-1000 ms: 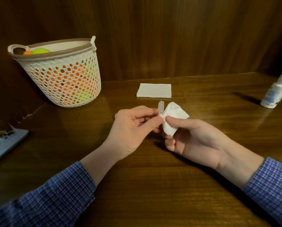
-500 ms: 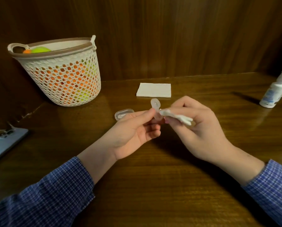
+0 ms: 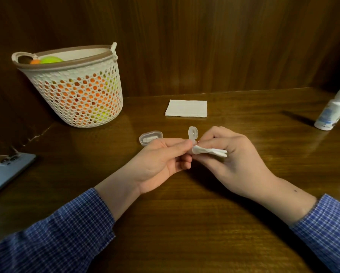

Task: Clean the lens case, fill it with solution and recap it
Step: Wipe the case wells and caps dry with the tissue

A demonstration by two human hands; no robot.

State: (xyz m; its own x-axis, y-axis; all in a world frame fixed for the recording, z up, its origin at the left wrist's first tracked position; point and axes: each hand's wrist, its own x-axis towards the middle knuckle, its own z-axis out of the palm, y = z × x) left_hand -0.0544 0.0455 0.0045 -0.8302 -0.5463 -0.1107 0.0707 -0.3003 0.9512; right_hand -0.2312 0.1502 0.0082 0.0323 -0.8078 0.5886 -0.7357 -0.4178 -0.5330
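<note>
My left hand (image 3: 161, 158) holds the small clear plastic lens case (image 3: 192, 134) above the brown wooden tabletop (image 3: 184, 223), its grip pinching the case, lid flipped up; my right hand (image 3: 234, 158) pinches a folded white tissue (image 3: 208, 151) against it; the white solution bottle (image 3: 331, 111) stands far right.

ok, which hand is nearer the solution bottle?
Right. The right hand, pinching the tissue mid-table, is on the solution bottle's side; the left hand, holding the lens case, is farther away.
</note>
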